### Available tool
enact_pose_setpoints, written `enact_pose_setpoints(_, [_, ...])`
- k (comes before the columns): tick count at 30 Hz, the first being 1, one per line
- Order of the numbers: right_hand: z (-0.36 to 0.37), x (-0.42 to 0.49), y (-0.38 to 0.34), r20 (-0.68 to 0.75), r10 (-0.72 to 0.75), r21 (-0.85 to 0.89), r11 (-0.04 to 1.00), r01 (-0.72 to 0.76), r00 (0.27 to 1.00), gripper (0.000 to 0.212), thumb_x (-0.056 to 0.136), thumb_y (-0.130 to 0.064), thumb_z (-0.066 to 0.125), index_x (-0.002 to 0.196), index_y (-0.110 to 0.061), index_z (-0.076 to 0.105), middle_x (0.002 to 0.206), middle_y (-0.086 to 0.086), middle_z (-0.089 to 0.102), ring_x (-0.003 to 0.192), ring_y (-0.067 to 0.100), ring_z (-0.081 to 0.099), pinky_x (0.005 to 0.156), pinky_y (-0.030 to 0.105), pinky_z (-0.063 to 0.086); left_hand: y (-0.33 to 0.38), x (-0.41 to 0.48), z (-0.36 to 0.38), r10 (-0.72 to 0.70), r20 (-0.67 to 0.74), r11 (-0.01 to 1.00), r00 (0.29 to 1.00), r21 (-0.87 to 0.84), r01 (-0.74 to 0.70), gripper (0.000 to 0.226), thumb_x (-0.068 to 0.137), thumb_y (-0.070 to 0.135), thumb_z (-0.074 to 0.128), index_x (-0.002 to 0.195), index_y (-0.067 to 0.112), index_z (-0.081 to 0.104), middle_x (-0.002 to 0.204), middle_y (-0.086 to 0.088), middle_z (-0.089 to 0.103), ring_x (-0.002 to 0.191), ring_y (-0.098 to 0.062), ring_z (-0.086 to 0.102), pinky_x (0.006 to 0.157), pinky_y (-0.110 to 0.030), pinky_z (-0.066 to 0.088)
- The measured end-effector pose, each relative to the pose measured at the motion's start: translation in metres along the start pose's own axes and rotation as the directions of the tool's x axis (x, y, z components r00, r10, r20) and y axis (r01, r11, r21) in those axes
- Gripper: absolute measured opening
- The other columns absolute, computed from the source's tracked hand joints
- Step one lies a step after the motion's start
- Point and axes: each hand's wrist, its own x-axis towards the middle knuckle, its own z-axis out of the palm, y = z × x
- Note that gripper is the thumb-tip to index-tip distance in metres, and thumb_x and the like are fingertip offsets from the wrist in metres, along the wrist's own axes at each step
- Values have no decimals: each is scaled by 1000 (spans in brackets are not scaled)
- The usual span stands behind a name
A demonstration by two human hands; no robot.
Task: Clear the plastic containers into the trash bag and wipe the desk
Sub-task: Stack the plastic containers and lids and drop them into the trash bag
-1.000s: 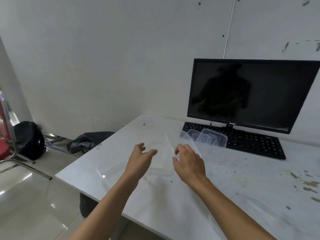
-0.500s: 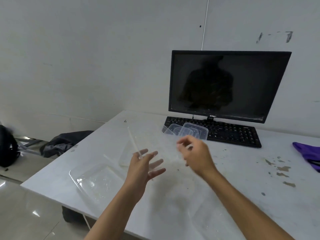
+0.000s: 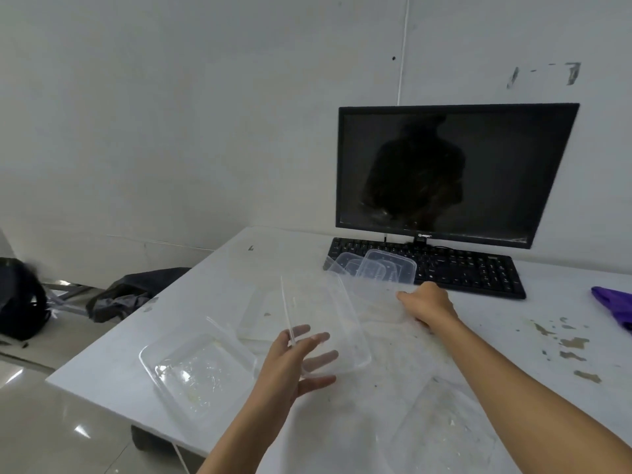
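My left hand (image 3: 297,362) holds a clear plastic container (image 3: 328,323) tilted up above the white desk (image 3: 393,378); the thumb is on its near edge and the fingers show through the plastic. My right hand (image 3: 429,304) reaches forward and its curled fingers grip the right edge of a flat clear container (image 3: 374,302) lying in front of the keyboard. A clear tray (image 3: 196,371) lies at the desk's left front corner. Stacked containers (image 3: 386,270) rest on the keyboard's left end. A clear lid (image 3: 444,436) lies near my right forearm.
A black monitor (image 3: 451,172) and keyboard (image 3: 472,271) stand at the back of the desk. A purple cloth (image 3: 615,306) lies at the right edge, with greenish stains (image 3: 571,347) beside it. On the floor to the left are a dark bag (image 3: 136,292) and a black backpack (image 3: 20,299).
My right hand let go near the lifted container and moved forward and right onto the flat container by the keyboard. My left hand now carries the lifted container alone.
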Motion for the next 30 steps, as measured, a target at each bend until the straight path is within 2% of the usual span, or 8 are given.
enact_pose_setpoints(5, [3,11,-6,86,82,217,971,-99,993,25,89,-26,68,86,-2,62,70,12,60,51,23,50,48,26,38,3,-4,-12,-12,-26,1000,1000,-4,12,34,94,15,67,126,15,56,124,-8,71,99,-28,76,73,-46,63])
enact_pose_setpoints(11, [-4,-6,-23,149,-94,676,736,-32,984,5,91,-11,58,89,-8,61,100,12,62,81,22,61,66,35,55,3,-4,-12,6,-78,999,997,-53,-11,43,96,15,64,136,17,47,129,-9,66,103,-29,75,69,-43,63])
enact_pose_setpoints(13, [-8,-25,-32,46,-204,634,763,129,978,7,91,-12,55,87,-8,59,100,13,65,84,21,60,77,44,56,2,-2,-7,21,-109,997,994,-70,-29,47,97,16,63,139,20,42,133,-10,60,106,-30,72,69,-43,63])
enact_pose_setpoints(15, [-10,-53,-43,-103,-335,509,791,339,937,9,90,-14,56,82,-12,57,91,9,63,79,19,56,73,43,54,3,0,-2,37,-134,995,990,-86,-49,48,98,18,62,141,22,40,137,-10,56,109,-30,70,70,-42,63])
enact_pose_setpoints(20, [8,-134,-63,-130,-728,187,648,738,673,14,83,-16,58,79,-22,46,102,-4,51,92,8,51,80,21,45,5,-1,12,90,-145,988,985,-113,-106,46,100,30,58,140,24,39,137,-6,58,109,-27,70,73,-41,63])
enact_pose_setpoints(22, [20,-158,-64,-72,-777,122,615,779,625,13,84,-19,59,83,-21,46,106,-6,49,91,11,48,90,34,45,6,-5,16,115,-125,985,985,-113,-130,43,100,41,53,137,21,42,134,-6,62,104,-24,73,70,-37,63])
enact_pose_setpoints(26, [32,-182,-60,61,-749,171,659,732,660,14,93,-30,58,91,-24,46,120,-13,49,97,1,47,113,46,31,6,-14,14,128,-100,983,987,-121,-140,50,98,57,42,131,20,45,126,-7,68,100,-19,76,74,-35,62])
enact_pose_setpoints(30, [36,-193,-57,79,-769,235,633,738,635,10,88,-36,53,94,-31,46,127,-25,43,109,-19,42,111,49,38,7,-19,7,133,-79,976,988,-164,-144,50,97,50,53,137,23,43,132,-3,65,108,-24,73,76,-31,60])
